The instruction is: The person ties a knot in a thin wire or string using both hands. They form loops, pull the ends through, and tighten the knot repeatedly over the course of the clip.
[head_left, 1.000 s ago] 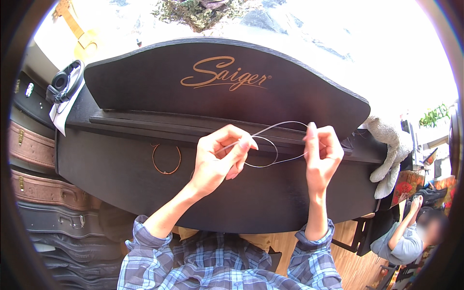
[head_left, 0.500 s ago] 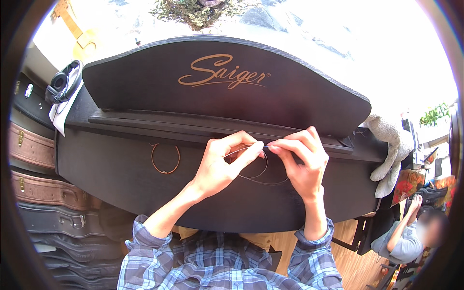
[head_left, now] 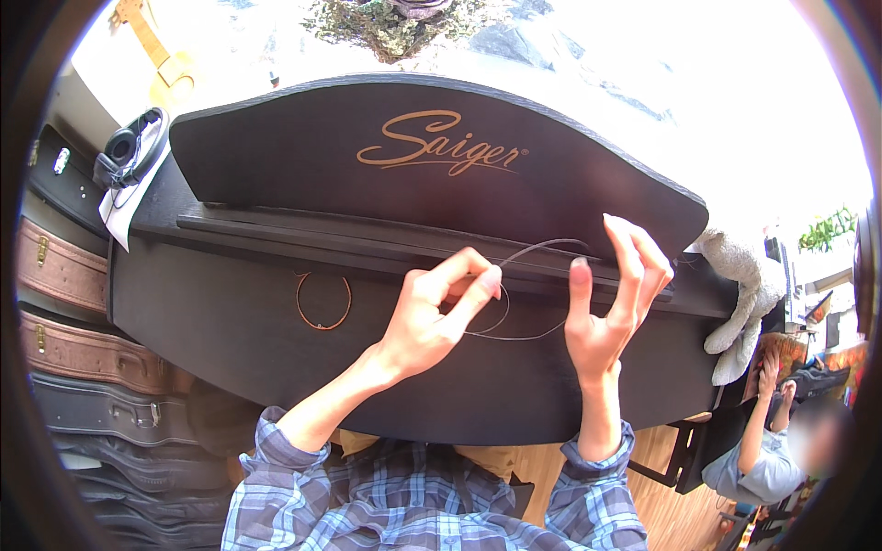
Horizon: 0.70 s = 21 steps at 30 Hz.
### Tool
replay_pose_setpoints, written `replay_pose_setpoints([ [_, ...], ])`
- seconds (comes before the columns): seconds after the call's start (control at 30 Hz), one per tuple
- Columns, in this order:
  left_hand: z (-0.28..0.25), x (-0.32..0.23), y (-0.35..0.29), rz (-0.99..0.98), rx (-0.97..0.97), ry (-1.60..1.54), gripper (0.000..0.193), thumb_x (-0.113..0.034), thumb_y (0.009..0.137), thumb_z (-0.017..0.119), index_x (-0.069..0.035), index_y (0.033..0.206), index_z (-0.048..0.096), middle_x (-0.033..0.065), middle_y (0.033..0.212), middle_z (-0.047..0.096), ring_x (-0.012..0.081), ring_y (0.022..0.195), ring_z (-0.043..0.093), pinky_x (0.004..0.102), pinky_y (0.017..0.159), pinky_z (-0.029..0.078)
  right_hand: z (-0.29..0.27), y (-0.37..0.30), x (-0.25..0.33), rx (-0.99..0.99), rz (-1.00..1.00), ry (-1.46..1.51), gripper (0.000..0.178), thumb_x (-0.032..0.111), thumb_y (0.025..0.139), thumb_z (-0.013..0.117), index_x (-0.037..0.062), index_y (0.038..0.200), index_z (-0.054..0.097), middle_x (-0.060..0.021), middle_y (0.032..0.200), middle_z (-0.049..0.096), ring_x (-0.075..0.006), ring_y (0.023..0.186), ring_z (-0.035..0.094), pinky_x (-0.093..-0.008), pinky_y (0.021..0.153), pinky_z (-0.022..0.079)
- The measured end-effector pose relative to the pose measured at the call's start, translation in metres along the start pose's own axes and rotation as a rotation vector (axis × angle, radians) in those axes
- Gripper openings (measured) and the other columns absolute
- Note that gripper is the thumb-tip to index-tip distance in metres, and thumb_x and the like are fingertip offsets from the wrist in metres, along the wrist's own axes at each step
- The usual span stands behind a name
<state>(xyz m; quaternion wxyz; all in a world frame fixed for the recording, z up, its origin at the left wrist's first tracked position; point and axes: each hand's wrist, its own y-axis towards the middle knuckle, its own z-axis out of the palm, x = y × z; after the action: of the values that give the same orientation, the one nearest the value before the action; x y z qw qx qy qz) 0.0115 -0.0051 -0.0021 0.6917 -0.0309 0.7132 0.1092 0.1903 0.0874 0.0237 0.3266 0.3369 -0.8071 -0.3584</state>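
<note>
Over the curved black piano top (head_left: pixel 220 303), my left hand (head_left: pixel 424 321) pinches a thin silvery string, most likely a guitar string (head_left: pixel 514 339), between thumb and fingertips. One stretch of it arcs up and right from the pinch; a loose loop hangs below, running toward the right wrist. Beside it, my right hand (head_left: pixel 614 312) is raised with thumb and fingers spread, apart from the upper stretch. Whether the loop touches the right hand is unclear. A coiled copper-coloured string (head_left: pixel 320 327) lies on the black top, left of my left hand.
Behind my hands rises a black music-rest panel (head_left: pixel 276 165) with gold lettering. Headphones (head_left: pixel 119 149) lie on white paper at far left, above stacked instrument cases (head_left: pixel 64 262). A grey plush toy (head_left: pixel 749 285) drapes over the right end. A seated person (head_left: pixel 758 459) is at lower right.
My right hand has let go of the string near the left fingertips, moved right and opened. The freed stretch now arcs upward. My left hand keeps its pinch.
</note>
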Motion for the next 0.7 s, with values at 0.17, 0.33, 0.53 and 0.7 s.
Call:
replay_pose_setpoints([
  [0.17,0.004,-0.002,0.000,0.015,0.099,0.062,0.018,-0.016,0.101,0.061,0.001,0.095,0.061,0.0013,0.068,0.064,0.0045,0.060,0.051,0.0251,0.055,0.040,0.001,0.000,0.002,0.282,-0.238,-0.008,0.026,0.026,0.078,0.079,0.0204,0.103,0.076,0.0067,0.100,0.070,-0.0164,0.104,0.059,-0.0351,0.097,0.035],
  [0.33,0.002,-0.002,0.001,-0.037,0.083,-0.089,0.022,-0.019,0.104,0.054,-0.002,0.093,0.060,0.0007,0.058,0.058,0.0040,0.045,0.048,0.0214,0.044,0.037,0.001,-0.003,-0.009,0.124,-0.021,0.080,0.015,0.008,0.076,0.080,0.0170,0.087,0.076,0.0065,0.073,0.069,-0.0137,0.067,0.055,-0.0298,0.077,0.039],
  [0.53,-0.004,-0.004,-0.001,-0.079,0.039,-0.200,0.026,-0.028,0.105,0.054,-0.005,0.096,0.060,0.0031,0.052,0.057,0.0064,0.035,0.044,0.0232,0.036,0.031,-0.005,-0.003,-0.016,-0.108,0.383,0.379,0.014,0.011,0.100,0.059,0.0028,0.105,0.070,-0.0054,0.082,0.071,-0.0078,0.065,0.052,-0.0220,0.063,0.041],
  [0.7,-0.003,-0.003,-0.003,0.058,-0.090,-0.250,0.024,-0.025,0.107,0.049,-0.003,0.098,0.055,0.0062,0.053,0.059,0.0082,0.033,0.046,0.0229,0.034,0.031,0.007,0.002,-0.021,-0.227,0.279,0.567,0.044,0.032,0.108,0.039,-0.0005,0.137,0.047,-0.0178,0.125,0.063,-0.0136,0.091,0.056,-0.0259,0.071,0.044],
])
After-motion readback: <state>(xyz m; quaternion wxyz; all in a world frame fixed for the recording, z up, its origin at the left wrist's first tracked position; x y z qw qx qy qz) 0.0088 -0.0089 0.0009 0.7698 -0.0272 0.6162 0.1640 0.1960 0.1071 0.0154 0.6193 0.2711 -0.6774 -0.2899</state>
